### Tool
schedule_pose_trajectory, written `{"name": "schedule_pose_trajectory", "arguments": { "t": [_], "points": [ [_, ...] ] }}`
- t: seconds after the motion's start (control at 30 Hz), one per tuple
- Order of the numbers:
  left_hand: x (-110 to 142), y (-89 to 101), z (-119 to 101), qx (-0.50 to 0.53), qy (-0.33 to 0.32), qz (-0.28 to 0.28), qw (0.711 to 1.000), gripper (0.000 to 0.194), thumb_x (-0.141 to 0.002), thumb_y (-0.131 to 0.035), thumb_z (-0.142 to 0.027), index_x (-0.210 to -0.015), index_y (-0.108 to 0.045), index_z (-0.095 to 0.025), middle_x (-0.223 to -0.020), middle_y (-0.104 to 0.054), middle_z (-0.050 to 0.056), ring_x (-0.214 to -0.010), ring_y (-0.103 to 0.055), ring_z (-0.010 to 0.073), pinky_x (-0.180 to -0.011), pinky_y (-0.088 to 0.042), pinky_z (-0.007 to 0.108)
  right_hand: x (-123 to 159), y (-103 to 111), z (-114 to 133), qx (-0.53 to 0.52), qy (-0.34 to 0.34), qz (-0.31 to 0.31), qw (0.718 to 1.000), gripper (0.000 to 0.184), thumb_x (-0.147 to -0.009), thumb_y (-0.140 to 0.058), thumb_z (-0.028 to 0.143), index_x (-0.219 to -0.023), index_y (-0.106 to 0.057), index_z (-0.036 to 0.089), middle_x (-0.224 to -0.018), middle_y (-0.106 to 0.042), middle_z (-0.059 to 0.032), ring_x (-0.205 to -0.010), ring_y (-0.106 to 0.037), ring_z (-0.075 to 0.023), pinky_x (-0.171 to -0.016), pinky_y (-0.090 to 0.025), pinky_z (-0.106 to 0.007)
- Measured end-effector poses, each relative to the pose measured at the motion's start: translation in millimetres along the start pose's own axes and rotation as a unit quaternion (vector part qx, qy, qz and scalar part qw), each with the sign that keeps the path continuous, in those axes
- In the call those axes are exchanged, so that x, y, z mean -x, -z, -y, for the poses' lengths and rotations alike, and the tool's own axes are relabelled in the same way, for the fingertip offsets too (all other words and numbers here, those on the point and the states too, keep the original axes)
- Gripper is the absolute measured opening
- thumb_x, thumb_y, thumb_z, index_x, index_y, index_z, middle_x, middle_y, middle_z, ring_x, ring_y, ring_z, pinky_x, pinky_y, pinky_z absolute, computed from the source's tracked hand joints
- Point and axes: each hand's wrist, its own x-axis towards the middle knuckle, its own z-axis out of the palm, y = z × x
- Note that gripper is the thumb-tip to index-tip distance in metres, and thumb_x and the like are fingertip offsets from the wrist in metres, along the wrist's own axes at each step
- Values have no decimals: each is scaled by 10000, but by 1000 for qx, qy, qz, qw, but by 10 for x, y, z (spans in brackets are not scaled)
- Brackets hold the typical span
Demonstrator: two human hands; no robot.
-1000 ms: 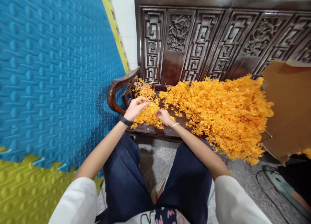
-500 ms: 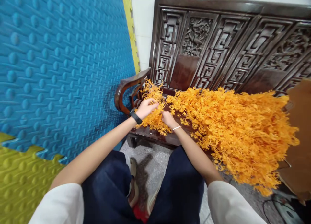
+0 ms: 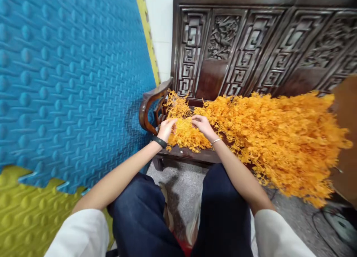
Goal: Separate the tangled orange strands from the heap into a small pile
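A small heap of orange plastic flower-like pieces (image 3: 189,136) lies on the seat at the left end of a dark wooden bench (image 3: 192,156). Over its left side is my left hand (image 3: 166,128), with a black band on the wrist and the fingers curled in. Across from it my right hand (image 3: 203,125), wearing a thin bracelet, has thumb and fingers pinched at the heap's right edge. Orange strands show right at both sets of fingertips. Whatever each hand pinches cannot be told apart from the heap behind it.
A much larger orange pile (image 3: 281,138) spreads over the bench to the right, overhanging its front. Brown cardboard (image 3: 347,119) stands beyond it. The curved armrest (image 3: 146,108) borders the left, beside blue foam matting (image 3: 69,82). A cable (image 3: 316,223) lies on the floor.
My hands were close together and have moved apart, the right one going right and slightly up. The camera view has also shifted.
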Motion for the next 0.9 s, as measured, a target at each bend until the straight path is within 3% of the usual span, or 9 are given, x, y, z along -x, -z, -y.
{"name": "schedule_pose_trajectory", "arguments": {
  "t": [0.17,0.27,0.37,0.5,0.6,0.67,0.73,0.83,0.9],
  "points": [
    [101,-82,-65,15,-43,0,999,191,-685,-609,-249,-604,-462,-160,-531,-443,-57,-487,-425,74,-442,-376,193,191,237,130,-141,6,29,990,354,-751,-561,497,-785,-648,155,-745,-623,-37,-616,-567,-96,-532,-431,-208],
    [191,-154,-86,6,-55,37,998,200,-621,-671,-270,-632,-513,-148,-609,-511,-35,-570,-477,99,-500,-402,212,316,372,139,-137,37,40,989,319,-718,-639,451,-893,-672,186,-783,-612,-10,-665,-560,-84,-558,-421,-192],
    [279,-236,-131,-82,-146,89,982,210,-667,-659,-328,-707,-552,-151,-728,-561,-9,-689,-530,131,-620,-432,249,379,414,116,-110,78,31,990,282,-658,-721,348,-897,-672,207,-787,-612,14,-659,-537,-79,-598,-435,-204],
    [395,-289,-243,-237,-354,50,903,228,-773,-581,-363,-861,-586,-154,-925,-572,58,-906,-542,194,-816,-435,338,323,381,120,-197,125,-28,972,164,-708,-676,327,-815,-654,205,-804,-625,7,-669,-553,-90,-648,-476,-234],
    [440,-274,-288,-266,-488,28,831,320,-807,-540,-390,-1025,-576,-158,-1022,-583,91,-1006,-524,220,-902,-410,387,237,374,173,-306,150,-83,937,111,-761,-620,314,-813,-622,216,-868,-633,-1,-764,-584,-95,-750,-498,-240],
    [447,-249,-261,-242,-528,64,812,432,-821,-517,-419,-1166,-521,-158,-990,-613,90,-953,-560,211,-884,-429,383,199,383,216,-362,140,-93,917,75,-785,-593,291,-820,-601,225,-877,-634,6,-785,-589,-85,-808,-495,-233],
    [449,-217,-211,-175,-530,131,820,547,-826,-486,-477,-1271,-448,-161,-916,-639,75,-813,-602,182,-789,-477,342,196,387,256,-405,125,-79,902,40,-802,-577,270,-821,-585,236,-869,-635,19,-770,-592,-72,-826,-497,-218],
    [464,-142,-220,-23,-517,224,825,669,-791,-424,-616,-1289,-445,-170,-907,-648,78,-677,-611,159,-637,-503,300,258,346,301,-456,123,-30,881,27,-799,-593,268,-812,-572,257,-847,-631,49,-748,-597,-54,-780,-514,-180],
    [479,-49,-342,54,-516,230,824,701,-743,-427,-672,-1240,-490,-181,-1001,-627,99,-763,-624,192,-679,-513,335,320,286,320,-476,110,11,872,63,-784,-619,283,-810,-564,267,-824,-623,65,-737,-598,-45,-741,-519,-156]
  ]
}}
